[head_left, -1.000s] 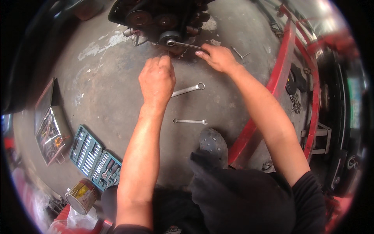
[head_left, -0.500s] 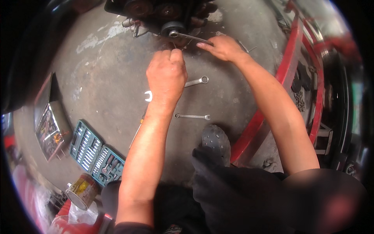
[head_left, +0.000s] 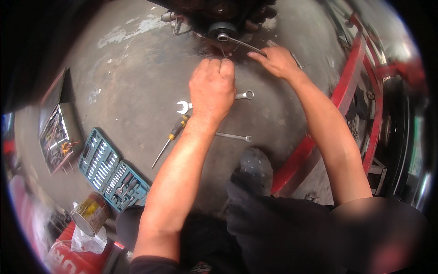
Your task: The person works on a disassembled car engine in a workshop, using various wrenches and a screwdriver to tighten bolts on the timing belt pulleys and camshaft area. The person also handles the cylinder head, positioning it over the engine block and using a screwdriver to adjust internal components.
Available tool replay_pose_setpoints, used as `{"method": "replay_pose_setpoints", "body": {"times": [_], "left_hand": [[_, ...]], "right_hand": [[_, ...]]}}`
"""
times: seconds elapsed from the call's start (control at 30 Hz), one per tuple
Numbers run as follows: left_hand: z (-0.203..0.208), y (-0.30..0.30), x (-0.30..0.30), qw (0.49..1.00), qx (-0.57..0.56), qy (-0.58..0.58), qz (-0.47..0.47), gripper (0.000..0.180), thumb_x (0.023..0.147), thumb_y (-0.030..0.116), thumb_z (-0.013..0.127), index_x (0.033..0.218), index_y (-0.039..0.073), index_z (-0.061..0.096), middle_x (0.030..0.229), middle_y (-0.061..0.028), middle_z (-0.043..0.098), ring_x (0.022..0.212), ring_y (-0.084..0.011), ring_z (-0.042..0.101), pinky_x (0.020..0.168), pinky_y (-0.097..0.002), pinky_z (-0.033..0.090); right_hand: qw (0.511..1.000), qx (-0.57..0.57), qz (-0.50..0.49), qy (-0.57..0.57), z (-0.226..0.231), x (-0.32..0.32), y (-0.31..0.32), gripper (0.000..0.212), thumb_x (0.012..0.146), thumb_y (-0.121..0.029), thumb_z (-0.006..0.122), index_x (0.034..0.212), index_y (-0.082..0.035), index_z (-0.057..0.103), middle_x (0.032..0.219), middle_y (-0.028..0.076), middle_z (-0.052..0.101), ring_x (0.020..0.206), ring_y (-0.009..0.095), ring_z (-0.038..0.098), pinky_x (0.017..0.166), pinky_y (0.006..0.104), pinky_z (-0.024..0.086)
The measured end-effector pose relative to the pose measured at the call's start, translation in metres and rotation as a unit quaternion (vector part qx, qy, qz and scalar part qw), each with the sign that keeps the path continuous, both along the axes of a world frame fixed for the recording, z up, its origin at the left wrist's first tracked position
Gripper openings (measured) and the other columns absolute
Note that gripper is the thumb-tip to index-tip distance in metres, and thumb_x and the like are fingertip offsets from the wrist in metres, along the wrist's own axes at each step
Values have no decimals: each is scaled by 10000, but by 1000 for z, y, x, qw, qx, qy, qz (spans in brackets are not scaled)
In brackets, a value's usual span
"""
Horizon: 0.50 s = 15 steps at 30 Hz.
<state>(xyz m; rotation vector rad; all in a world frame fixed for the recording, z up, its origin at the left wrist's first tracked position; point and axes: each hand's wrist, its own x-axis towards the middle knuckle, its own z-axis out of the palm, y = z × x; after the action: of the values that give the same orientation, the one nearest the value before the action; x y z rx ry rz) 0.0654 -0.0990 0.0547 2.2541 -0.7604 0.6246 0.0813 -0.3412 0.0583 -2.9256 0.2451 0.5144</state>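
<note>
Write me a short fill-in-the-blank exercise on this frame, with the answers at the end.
1. The right hand grips a ____ whose ring end sits at the dark pulley.
2. The screwdriver on the floor has a black-and-____ handle.
3. The open socket case lies toward the ____ side of the picture.
4. The long beam below the right forearm is coloured ____.

Missing words: wrench; yellow; left; red.

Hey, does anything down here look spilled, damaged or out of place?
Irregular pale patches mark the floor toward the upper left, unlike the grey around them; whether spilled or worn, I can't tell. The yellow-and-black screwdriver and two wrenches lie loose, outside the open socket set.
</note>
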Motion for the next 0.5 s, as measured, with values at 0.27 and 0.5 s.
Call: {"method": "replay_pose_setpoints", "body": {"times": [0.27, 0.5], "left_hand": [[-3, -7, -5, 1000, -17, 8, 20, 180, 701, -5, 693, 833, 58, 588, 765, -91, 560, 746, -301, 583, 618, -434, 502], [-4, -4, -12, 999, -13, 29, 42, 120, 716, 39, 636, 820, 55, 577, 768, -79, 550, 759, -282, 578, 667, -414, 516]], "right_hand": [[1000, 10, 9, -15, -5, 2, 1, 761, 952, -737, 461, 950, -35, 756, 927, 225, 721, 971, 416, 675, 882, 501, 520], [999, 33, -21, 2, -9, 0, -2, 737, 936, -734, 504, 971, -45, 765, 917, 235, 719, 967, 426, 673, 875, 505, 514]]}}
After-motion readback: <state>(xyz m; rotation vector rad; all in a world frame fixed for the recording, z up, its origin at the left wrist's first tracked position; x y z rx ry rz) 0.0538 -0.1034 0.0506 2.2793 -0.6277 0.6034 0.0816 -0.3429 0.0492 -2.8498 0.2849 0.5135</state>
